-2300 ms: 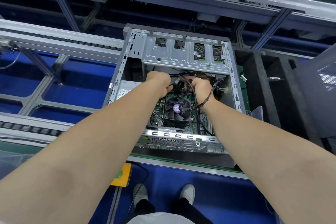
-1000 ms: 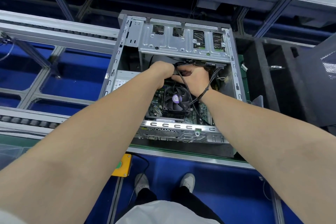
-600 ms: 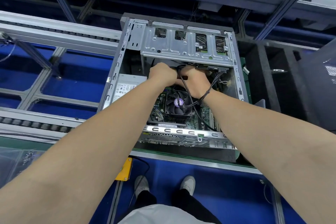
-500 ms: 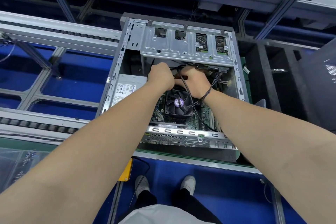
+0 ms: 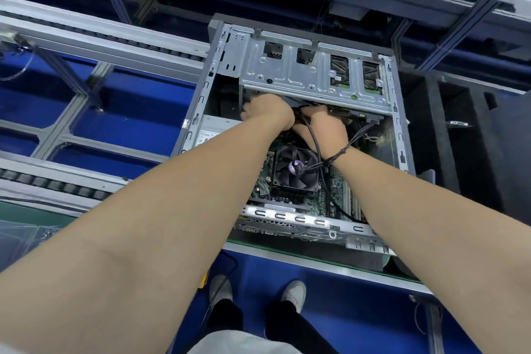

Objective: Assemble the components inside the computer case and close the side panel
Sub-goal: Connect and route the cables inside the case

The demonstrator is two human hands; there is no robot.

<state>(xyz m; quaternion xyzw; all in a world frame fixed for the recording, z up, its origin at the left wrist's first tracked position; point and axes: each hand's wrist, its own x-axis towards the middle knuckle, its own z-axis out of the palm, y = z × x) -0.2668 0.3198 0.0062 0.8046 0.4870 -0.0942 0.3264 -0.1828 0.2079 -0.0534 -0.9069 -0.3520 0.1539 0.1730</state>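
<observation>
The open computer case (image 5: 201,112) lies on its side on the conveyor with its inside facing me. Both of my hands reach in just below the silver drive cage (image 5: 310,77). My left hand (image 5: 267,113) has its fingers curled, their tips hidden under the cage edge, at the end of a black cable (image 5: 311,135). My right hand (image 5: 326,131) sits beside it and grips the same bundle, which loops over its back and wrist. The CPU fan (image 5: 296,171) sits on the green motherboard (image 5: 336,198) below the hands.
The power supply (image 5: 214,132) fills the case's left side. A black foam tray (image 5: 436,135) stands to the right of the case. Silver conveyor rails (image 5: 100,37) run to the left over a blue floor (image 5: 344,310). My feet (image 5: 293,293) stand below the bench edge.
My left hand has slid left and deeper under the drive cage. My right hand stays close by on the cables. The view has shifted slightly.
</observation>
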